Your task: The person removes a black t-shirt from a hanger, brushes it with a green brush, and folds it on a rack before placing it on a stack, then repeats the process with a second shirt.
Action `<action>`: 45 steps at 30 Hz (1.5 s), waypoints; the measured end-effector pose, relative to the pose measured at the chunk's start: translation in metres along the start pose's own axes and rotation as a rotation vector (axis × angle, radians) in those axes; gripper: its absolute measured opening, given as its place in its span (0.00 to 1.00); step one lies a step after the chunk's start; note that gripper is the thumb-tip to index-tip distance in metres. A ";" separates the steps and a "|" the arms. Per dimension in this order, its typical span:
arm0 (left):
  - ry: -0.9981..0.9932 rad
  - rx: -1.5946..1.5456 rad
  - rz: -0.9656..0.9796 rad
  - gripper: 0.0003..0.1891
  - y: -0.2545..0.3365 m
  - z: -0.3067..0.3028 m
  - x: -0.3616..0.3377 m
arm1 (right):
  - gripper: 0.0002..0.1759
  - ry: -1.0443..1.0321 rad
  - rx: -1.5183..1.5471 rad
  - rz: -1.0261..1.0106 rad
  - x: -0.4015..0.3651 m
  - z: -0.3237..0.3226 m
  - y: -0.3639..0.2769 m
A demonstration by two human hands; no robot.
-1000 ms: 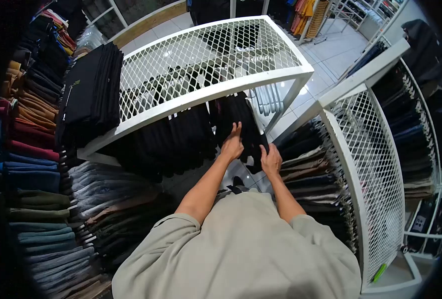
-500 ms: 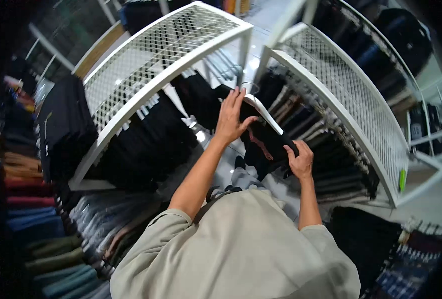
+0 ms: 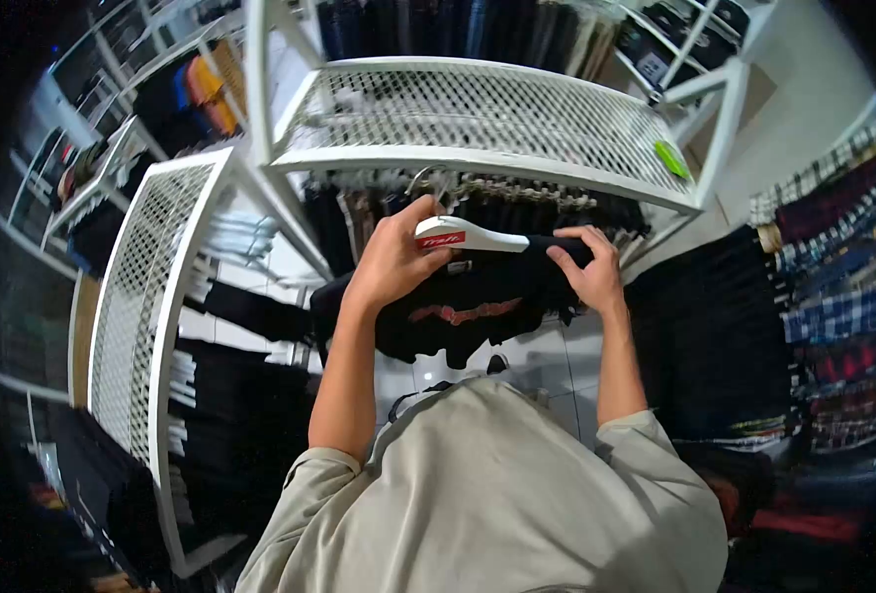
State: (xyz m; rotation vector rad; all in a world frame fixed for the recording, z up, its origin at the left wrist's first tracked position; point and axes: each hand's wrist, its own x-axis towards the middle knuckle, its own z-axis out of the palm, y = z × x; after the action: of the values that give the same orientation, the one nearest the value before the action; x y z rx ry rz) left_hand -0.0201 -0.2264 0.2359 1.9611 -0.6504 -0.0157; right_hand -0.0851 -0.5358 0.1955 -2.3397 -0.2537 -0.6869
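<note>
A black shirt (image 3: 428,341) with a pinkish-red print across it hangs in front of me on a white hanger (image 3: 492,239). The hanger carries a red label with white lettering, and its metal hook rises above my left hand (image 3: 395,259). That hand is closed around the hanger's left part, thumb below the label. At the other end, my right hand (image 3: 593,272) pinches the shirt's shoulder between thumb and fingers. The hanger's right tip is covered by the black cloth.
Behind the shirt stands a white rack with a mesh top (image 3: 478,109), clothes hanging beneath it. Another white mesh rack (image 3: 141,296) with black garments (image 3: 245,435) is at left. Checked shirts (image 3: 838,316) line the right side. A bright green tag (image 3: 671,158) sits on the mesh.
My view has turned right, so the mesh rack is now straight ahead. My left hand went from spread fingers to closed around the hanger. The shirt's print now faces me more.
</note>
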 end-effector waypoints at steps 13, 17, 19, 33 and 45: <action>-0.025 -0.103 -0.191 0.18 0.057 0.100 0.076 | 0.25 0.250 -0.773 0.207 0.134 -0.126 0.249; -0.003 -0.108 -0.222 0.18 0.056 0.115 0.085 | 0.27 -0.024 -0.840 0.509 0.147 -0.129 0.283; -0.006 -0.098 -0.255 0.17 0.056 0.116 0.087 | 0.27 -0.077 -0.818 0.532 0.144 -0.131 0.298; -0.010 -0.285 -0.378 0.18 0.034 0.074 0.051 | 0.35 0.380 -0.118 0.018 0.006 -0.052 0.027; -0.132 -0.466 -0.388 0.17 0.001 0.040 -0.002 | 0.34 0.667 -0.296 0.498 -0.109 -0.001 0.016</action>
State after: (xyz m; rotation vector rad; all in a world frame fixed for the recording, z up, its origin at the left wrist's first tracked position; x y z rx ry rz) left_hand -0.0339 -0.2589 0.2175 1.6091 -0.3035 -0.4963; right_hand -0.1714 -0.5482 0.1280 -2.1501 0.7411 -1.2394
